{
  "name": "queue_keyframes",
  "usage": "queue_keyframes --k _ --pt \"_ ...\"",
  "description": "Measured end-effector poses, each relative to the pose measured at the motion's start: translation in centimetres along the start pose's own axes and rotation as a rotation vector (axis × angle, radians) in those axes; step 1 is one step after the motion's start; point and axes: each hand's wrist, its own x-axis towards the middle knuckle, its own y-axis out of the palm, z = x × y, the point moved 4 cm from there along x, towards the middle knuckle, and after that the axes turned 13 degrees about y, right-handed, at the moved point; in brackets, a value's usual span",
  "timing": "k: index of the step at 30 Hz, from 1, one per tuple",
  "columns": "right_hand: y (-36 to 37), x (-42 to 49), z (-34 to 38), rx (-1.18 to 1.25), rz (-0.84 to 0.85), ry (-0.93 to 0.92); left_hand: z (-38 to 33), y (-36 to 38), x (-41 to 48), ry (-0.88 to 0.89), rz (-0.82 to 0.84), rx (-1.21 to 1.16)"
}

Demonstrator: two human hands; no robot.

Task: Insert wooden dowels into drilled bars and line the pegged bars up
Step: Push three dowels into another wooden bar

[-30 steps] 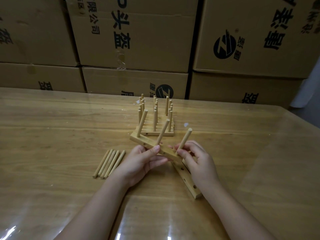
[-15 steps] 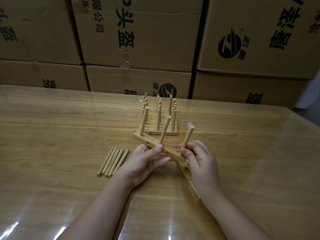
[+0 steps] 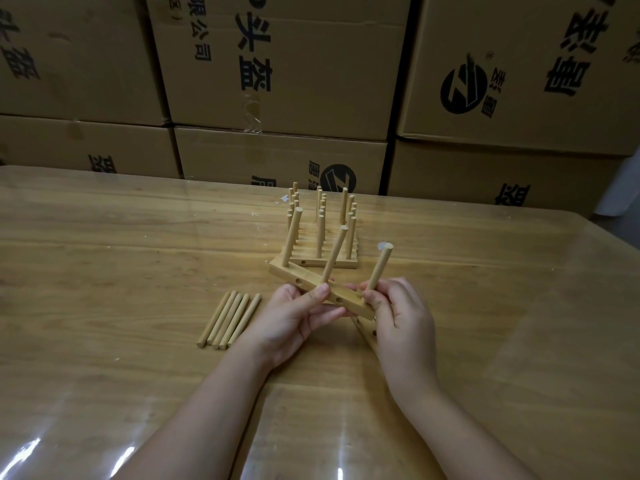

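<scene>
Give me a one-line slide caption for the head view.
Left hand holds a drilled bar while right hand pinches its third dowel; loose dowels lie nearby.

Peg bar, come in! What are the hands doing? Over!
Left hand grips the bar, two dowels standing in it. Right hand pinches the third dowel at the bar's end. Spare drilled bar lies underneath.

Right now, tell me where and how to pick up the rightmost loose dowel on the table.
Pinch the rightmost loose dowel near its far end, coming from above and from its right. It lies flat against the others, so only its right flank and top are free. That end also points toward the left hand, which holds the bar.
</scene>
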Motion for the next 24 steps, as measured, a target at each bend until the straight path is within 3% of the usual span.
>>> queue_keyframes --k 5,11,18,21,24 --pt "0.1 0.0 -0.1 0.007 0.018 0.016 0.1 -0.3 0.2 0.003 -0.01 0.003" --pt "0.0 0.0 -0.9 0.293 0.312 0.282 0.1 -0.2 0.0 -0.059 -0.039 -0.003" --pt "-1.4 1.9 -0.7 0.578 0.502 0.385 0.2 -0.1 -0.1 -0.084 -0.027 -0.004" --pt "-1.0 1.7 -0.8 0.567 0.654 0.416 0.3 -0.2 0.0 -0.08 -0.012 0.011" --pt "-0.7 1.4 -0.9 0.57 0.68 0.43 0.3 -0.2 0.0 -0.088 0.002 0.006"
